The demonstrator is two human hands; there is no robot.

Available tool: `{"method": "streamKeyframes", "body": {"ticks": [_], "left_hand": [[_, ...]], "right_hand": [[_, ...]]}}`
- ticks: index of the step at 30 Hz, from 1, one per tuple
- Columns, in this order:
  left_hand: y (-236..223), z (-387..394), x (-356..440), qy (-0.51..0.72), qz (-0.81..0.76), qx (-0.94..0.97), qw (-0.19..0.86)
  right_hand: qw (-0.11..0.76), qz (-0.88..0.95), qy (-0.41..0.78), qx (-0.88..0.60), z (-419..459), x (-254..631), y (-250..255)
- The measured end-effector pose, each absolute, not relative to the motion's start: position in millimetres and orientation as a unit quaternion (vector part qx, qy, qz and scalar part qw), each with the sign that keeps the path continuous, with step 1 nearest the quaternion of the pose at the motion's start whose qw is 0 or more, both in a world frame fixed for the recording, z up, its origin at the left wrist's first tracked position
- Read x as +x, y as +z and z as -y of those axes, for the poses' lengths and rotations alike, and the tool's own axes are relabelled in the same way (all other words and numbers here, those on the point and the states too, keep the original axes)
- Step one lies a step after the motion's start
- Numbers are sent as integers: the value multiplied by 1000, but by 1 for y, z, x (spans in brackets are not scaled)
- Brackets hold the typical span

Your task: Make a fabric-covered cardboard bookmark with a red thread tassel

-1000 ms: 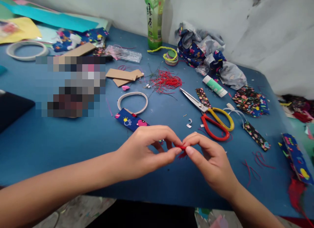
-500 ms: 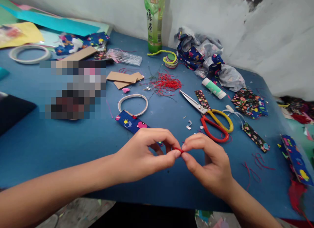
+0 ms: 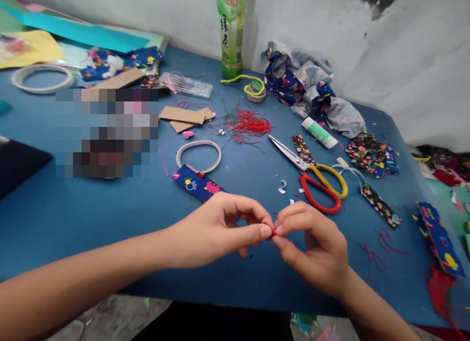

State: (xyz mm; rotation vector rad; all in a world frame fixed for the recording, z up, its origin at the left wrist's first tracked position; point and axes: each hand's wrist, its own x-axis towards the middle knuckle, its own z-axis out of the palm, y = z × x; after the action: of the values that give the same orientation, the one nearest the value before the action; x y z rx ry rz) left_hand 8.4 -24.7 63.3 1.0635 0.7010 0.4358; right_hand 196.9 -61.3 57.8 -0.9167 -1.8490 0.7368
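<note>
Fingertips [image 3: 266, 231] of my left hand [image 3: 220, 232] and right hand [image 3: 316, 245] pinch a soft-looking red strand [image 3: 272, 230] between them above the smooth blue table [image 3: 227, 286], and from afar I judge it could slip if either pinch loosens, with steel-bladed scissors [image 3: 303, 165], a pale ring [image 3: 198, 143] and tangled red thread [image 3: 255, 124] beyond.

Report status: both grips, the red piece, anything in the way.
Left grip and right grip: both pinching red piece. Piece mostly hidden. Scissors beyond right grip, not blocking.
</note>
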Motion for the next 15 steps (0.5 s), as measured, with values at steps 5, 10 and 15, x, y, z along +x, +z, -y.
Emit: {"method": "streamKeyframes", "body": {"ticks": [5, 10, 15], "left_hand": [[61, 23, 9, 203, -315, 464, 803], [59, 21, 11, 199, -305, 427, 827], [61, 21, 11, 218, -317, 449, 806]], "right_hand": [[443, 811, 147, -353, 62, 200, 55], [431, 833, 45, -343, 63, 204, 55], [391, 856, -6, -339, 65, 206, 57]]}}
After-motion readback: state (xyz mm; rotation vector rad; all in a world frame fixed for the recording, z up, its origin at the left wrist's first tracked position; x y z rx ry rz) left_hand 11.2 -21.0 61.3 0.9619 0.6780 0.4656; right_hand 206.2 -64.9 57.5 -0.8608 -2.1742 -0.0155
